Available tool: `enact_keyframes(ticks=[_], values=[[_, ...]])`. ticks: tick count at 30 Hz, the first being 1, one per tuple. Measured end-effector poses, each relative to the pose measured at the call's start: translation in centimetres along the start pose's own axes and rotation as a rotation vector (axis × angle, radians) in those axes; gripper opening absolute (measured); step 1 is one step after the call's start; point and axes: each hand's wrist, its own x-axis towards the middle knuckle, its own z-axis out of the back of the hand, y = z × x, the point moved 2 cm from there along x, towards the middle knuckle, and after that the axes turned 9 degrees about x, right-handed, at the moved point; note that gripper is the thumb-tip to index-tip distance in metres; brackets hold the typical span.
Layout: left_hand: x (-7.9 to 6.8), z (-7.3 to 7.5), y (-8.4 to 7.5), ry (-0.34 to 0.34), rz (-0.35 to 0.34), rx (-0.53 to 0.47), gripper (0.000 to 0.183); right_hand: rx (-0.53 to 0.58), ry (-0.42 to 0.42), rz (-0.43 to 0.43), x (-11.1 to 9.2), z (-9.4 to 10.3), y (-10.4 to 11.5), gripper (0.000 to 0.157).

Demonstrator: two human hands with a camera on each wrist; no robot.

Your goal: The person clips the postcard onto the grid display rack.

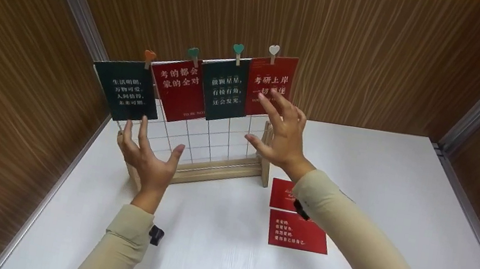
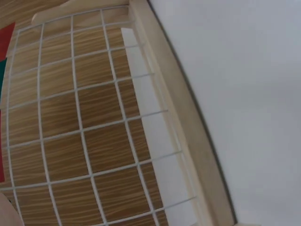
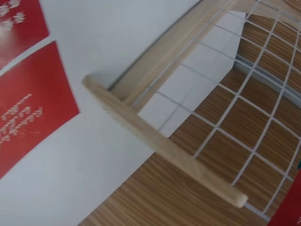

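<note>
A wire grid rack (image 1: 215, 138) with a wooden base stands on the white table. Along its top hang a dark green card (image 1: 108, 68), a red card (image 1: 180, 103), another green card (image 1: 224, 113) and a red card (image 1: 274, 68) at the right end, each under a heart-topped clothespin. My left hand (image 1: 148, 168) is raised with fingers spread, its fingertips at the lower edge of the leftmost green card. My right hand (image 1: 286, 137), fingers apart and slightly bent, overlaps the rightmost red card in the head view. Nothing shows in either palm.
Two red cards lie on the table right of the rack, the nearer card (image 1: 298, 237) in front of the farther card (image 1: 281, 194), which my right sleeve partly covers. Wood-grain panels (image 1: 333, 34) wall the table at the back and sides. The wooden base bar (image 2: 176, 108) borders the grid's bottom.
</note>
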Motion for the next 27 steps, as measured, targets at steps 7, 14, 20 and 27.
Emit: enact_keyframes(ticks=[7,14,20,27], values=[[-2.4,-1.4,-0.6,0.084,0.028,-0.058,0.092,-0.018,0.049,-0.074,-2.9,0.8,-2.1,0.08],[-4.5,-2.9,-1.6,0.111,0.001,-0.109,0.091,-0.036,0.075,-0.122,-5.6,1.5,-3.7,0.082],[-6.8,-4.3,-2.7,0.165,-0.001,-0.135,0.089,-0.064,0.104,-0.168,-7.8,2.4,-4.8,0.079],[-9.6,-5.8,-4.7,0.245,-0.011,-0.168,0.089,-0.083,0.132,-0.246,-10.6,3.7,-6.3,0.08]])
